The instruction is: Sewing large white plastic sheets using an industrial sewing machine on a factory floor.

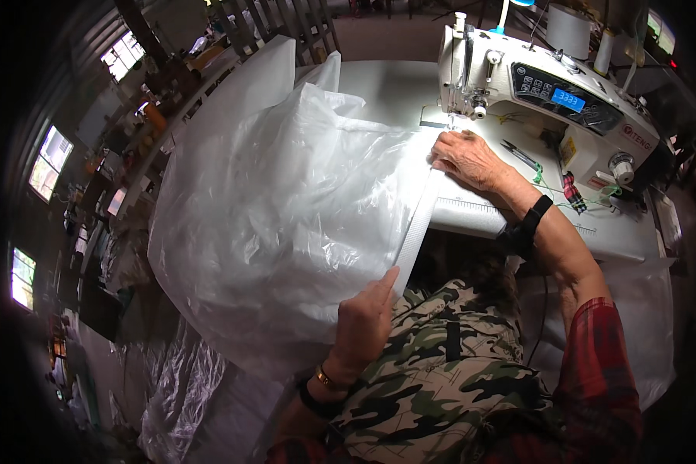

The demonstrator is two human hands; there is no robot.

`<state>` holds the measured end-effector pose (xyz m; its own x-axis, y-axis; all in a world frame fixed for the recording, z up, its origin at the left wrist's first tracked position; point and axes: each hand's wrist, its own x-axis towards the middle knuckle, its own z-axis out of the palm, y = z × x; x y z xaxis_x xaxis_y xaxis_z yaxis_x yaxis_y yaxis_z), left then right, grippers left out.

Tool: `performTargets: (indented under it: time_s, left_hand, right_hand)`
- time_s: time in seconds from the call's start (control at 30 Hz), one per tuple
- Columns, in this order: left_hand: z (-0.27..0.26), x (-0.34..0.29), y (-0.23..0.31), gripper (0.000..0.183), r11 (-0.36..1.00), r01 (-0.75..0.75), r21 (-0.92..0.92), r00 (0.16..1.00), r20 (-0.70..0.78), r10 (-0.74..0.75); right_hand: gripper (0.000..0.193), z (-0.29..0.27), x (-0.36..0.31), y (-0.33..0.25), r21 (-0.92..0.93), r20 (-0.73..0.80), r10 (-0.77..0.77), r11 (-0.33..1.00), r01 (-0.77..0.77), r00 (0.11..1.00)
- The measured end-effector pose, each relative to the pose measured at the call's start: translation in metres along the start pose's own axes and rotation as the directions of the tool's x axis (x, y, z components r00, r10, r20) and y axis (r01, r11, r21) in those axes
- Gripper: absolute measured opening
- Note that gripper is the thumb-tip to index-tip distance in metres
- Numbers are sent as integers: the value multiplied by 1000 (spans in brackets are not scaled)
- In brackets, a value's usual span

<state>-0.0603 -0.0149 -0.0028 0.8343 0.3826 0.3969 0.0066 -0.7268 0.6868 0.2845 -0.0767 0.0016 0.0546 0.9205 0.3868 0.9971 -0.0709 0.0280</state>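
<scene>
A large white plastic sack (278, 224), glossy and creased, spreads over the left of the sewing table and hangs over its front edge. Its folded, ribbed hem (412, 236) runs from the needle area down toward me. Close to the needle of the white sewing machine (472, 73), my right hand (468, 161) is closed on the upper end of this hem, its fingertips partly hidden. Lower down, my left hand (363, 321) grips the hem's near end, index finger stretched along it and the other fingers curled under. Bright lamp light falls around the needle.
Thread snips (522, 155) lie right of my right hand, beside a small red-and-black checked bundle (573, 193) with green threads. A thread cone (568, 32) stands behind the machine. More translucent plastic sheeting (182, 394) hangs at lower left. A slatted wooden chair (305, 27) is beyond the table.
</scene>
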Motion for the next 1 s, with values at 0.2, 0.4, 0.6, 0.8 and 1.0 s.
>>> performTargets:
  time_s: [0.2,0.4,0.6,0.8,1.0]
  left_hand:
    - [16,-11,-25,34,995,103,-4,984,144,-101]
    - [37,9,-13,29,996,-58,-67,955,286,75]
    - [55,39,-7,26,973,-212,93,932,317,173]
    - [68,101,-17,11,941,-283,185,929,296,222]
    - [85,166,-18,6,915,-330,233,923,283,260]
  right_hand:
    - [22,15,4,-1,-63,-108,118,990,-125,987]
    - [26,7,-13,-21,19,-63,307,952,-306,950]
    - [29,6,-26,-25,179,-45,444,885,-430,895]
    - [25,8,-29,-25,187,-68,443,886,-425,894]
    - [21,10,-29,-26,208,-150,440,889,-407,885]
